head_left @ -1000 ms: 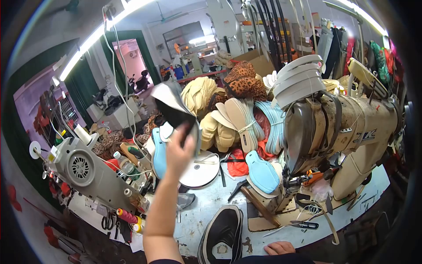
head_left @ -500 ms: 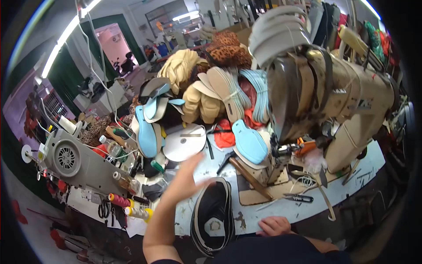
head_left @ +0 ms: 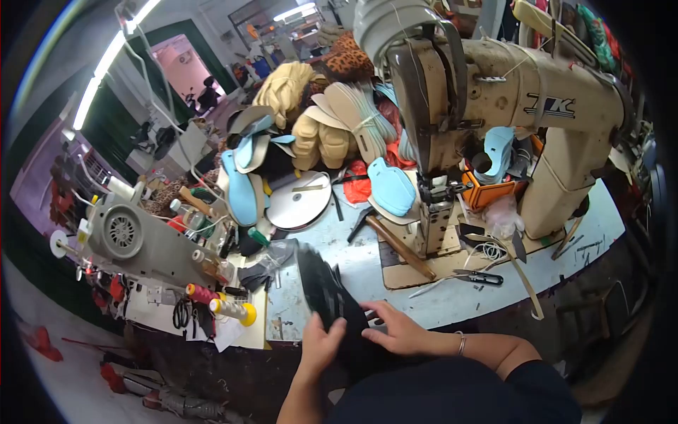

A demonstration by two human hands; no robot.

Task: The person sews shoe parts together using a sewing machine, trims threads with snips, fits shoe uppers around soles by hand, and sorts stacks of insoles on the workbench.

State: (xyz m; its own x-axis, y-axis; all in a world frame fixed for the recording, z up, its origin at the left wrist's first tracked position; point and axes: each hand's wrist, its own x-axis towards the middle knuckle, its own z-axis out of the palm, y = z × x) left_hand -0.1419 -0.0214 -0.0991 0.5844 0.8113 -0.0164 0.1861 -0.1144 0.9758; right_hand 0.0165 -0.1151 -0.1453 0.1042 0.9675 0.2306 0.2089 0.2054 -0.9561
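Note:
A stack of black shoe pieces, blurred by motion, stands upright at the near edge of the table. My left hand grips its lower left side, thumb towards me. On the right side my right hand touches the black pieces with bent, slightly spread fingers; whether it grips them is unclear. The lower part of the stack merges with my dark clothing. Beyond it lie a round white disc and a hammer with a wooden handle.
A post sewing machine fills the right, with thread snips near its base. Another machine, thread spools and bottles stand left. Blue insoles and beige padded pieces are heaped behind.
My left hand has come back from the far left pile to the near edge. My right hand has lifted off the table to the black pieces, which are now raised upright. The view has shifted.

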